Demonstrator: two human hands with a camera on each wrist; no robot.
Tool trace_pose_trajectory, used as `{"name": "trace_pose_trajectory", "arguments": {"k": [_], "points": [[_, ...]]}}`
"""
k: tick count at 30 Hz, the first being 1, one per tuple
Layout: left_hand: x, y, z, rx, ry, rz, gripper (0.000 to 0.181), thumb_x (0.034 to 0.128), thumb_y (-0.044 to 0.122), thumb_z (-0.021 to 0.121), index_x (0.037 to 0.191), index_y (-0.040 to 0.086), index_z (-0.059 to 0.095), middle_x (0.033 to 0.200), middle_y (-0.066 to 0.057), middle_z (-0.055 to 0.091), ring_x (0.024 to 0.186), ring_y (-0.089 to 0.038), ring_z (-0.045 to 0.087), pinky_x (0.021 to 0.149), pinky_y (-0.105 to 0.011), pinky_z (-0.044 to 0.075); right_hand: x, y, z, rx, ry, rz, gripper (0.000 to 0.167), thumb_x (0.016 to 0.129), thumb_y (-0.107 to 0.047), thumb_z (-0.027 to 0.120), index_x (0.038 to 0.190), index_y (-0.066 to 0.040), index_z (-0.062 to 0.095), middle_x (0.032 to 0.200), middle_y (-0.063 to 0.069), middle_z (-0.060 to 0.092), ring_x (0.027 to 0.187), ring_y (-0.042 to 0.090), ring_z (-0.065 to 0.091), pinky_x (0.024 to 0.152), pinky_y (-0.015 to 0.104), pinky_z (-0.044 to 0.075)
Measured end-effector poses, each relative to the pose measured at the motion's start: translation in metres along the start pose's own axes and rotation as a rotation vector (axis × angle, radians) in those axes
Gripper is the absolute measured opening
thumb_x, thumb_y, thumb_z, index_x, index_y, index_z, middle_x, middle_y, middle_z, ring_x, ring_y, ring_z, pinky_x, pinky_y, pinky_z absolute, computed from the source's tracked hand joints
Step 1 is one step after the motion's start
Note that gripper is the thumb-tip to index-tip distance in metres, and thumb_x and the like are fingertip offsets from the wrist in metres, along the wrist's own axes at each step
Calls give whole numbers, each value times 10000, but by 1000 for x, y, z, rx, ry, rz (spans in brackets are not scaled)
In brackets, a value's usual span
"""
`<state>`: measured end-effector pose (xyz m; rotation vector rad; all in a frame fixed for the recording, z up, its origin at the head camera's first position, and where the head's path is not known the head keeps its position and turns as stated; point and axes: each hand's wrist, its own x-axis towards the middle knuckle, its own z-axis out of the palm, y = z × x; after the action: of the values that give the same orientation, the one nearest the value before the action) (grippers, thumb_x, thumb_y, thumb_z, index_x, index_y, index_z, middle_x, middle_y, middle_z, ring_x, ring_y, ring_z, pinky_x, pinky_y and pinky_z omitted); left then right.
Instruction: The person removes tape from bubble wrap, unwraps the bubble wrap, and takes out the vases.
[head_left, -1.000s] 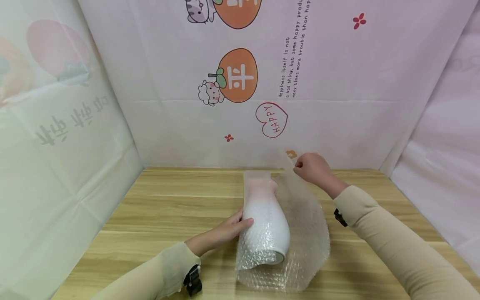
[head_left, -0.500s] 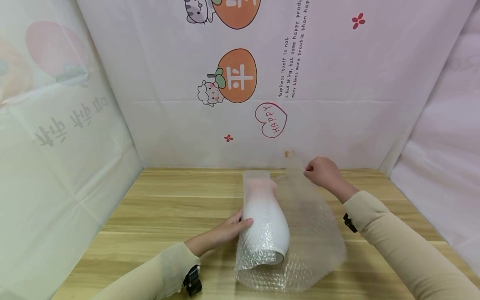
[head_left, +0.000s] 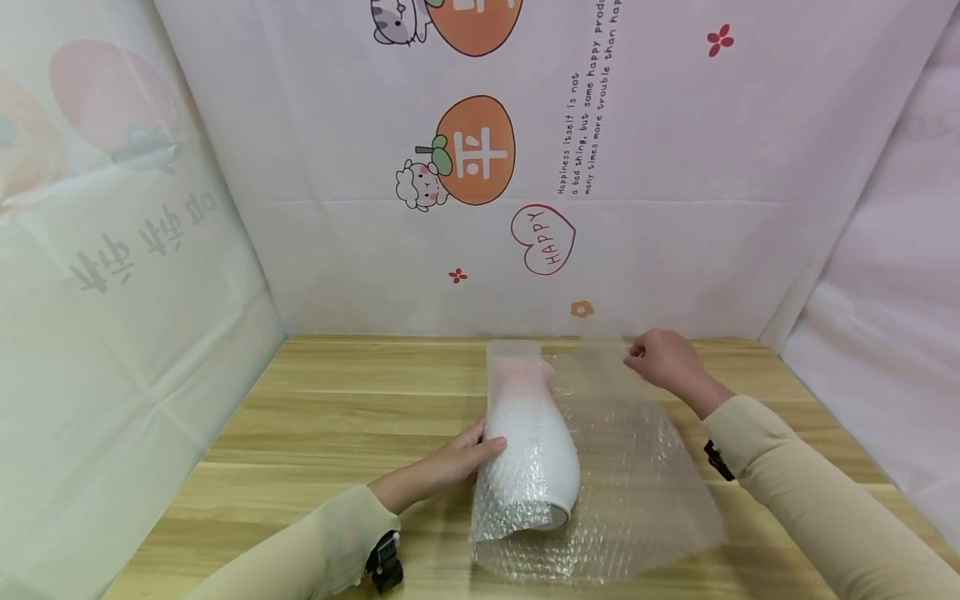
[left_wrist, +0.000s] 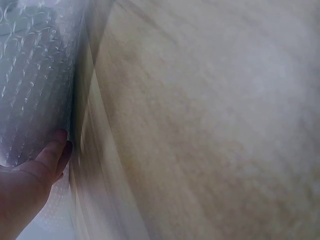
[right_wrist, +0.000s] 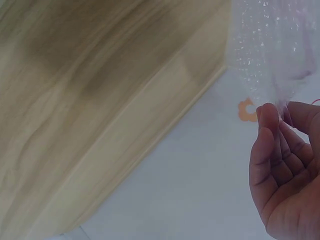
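A white vase [head_left: 534, 433] with a pinkish neck lies on its side, its neck toward the back wall, partly covered by clear bubble wrap [head_left: 645, 475]. The left hand [head_left: 457, 458] holds the wrapped vase from its left side, thumb on top; its other fingers are mostly hidden. In the left wrist view, fingers [left_wrist: 52, 152] lie against the bubble wrap [left_wrist: 35, 75]. The right hand [head_left: 667, 360] pinches the far edge of the loose sheet, raised right of the vase's neck. In the right wrist view, the right hand [right_wrist: 287, 165] grips the gathered wrap [right_wrist: 272, 55] between thumb and fingers.
The wooden table [head_left: 337, 417] extends on both sides of the vase. A white printed cloth [head_left: 337, 250] stands as a wall along its back edge, with more cloth [head_left: 112, 350] on the left and on the right [head_left: 885, 333].
The right hand has moved to the right and slightly nearer, drawing the loose bubble wrap out wider over the table. The left hand and vase have stayed in place.
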<state>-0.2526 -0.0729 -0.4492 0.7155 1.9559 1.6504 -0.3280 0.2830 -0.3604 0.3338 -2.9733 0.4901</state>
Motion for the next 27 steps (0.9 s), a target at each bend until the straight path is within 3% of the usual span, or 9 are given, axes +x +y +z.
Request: {"name": "trace_pose_trajectory", "arguments": {"k": [2, 10, 14, 18, 27], "points": [[0, 0, 0, 0, 1, 1, 687, 1046, 350, 415, 1570, 100, 48, 1582, -148, 187, 1402, -267, 250, 1097, -426, 303, -2, 3, 1, 8, 2, -2, 225, 918, -160, 638, 956, 51, 705, 839, 125, 688, 638, 167, 607, 644, 430, 518], [0, 0, -1, 9, 3, 2, 708, 1039, 371, 426, 1569, 94, 48, 1584, -145, 182, 1410, -266, 234, 1104, -421, 287, -9, 17, 8, 36, -29, 16, 162, 905, -154, 657, 836, -8, 674, 799, 93, 673, 600, 150, 579, 556, 357, 466], [0, -1, -1, 3, 7, 5, 712, 1036, 378, 435, 1571, 106, 51, 1589, -128, 177, 1410, -253, 236, 1105, -412, 283, -13, 21, 12, 26, -35, 26, 234, 883, -158, 675, 948, 66, 685, 923, 209, 685, 739, 274, 641, 669, 457, 521], [0, 0, 0, -6, 8, 5, 718, 1035, 379, 438, 1571, 111, 42, 1591, -118, 172, 1407, -238, 238, 1107, -398, 279, -15, 27, 18, -1, -30, 20, 334, 853, -163, 705, 1046, 107, 666, 1063, 294, 649, 919, 423, 629, 783, 551, 502], [0, 1, 0, 6, 6, 15, 689, 1045, 348, 418, 1567, 83, 54, 1584, -146, 184, 1416, -259, 218, 1112, -414, 268, -20, 35, 24, -6, -81, 39, 448, 816, -183, 741, 1086, 150, 614, 1094, 332, 615, 943, 463, 608, 788, 564, 496]]}}
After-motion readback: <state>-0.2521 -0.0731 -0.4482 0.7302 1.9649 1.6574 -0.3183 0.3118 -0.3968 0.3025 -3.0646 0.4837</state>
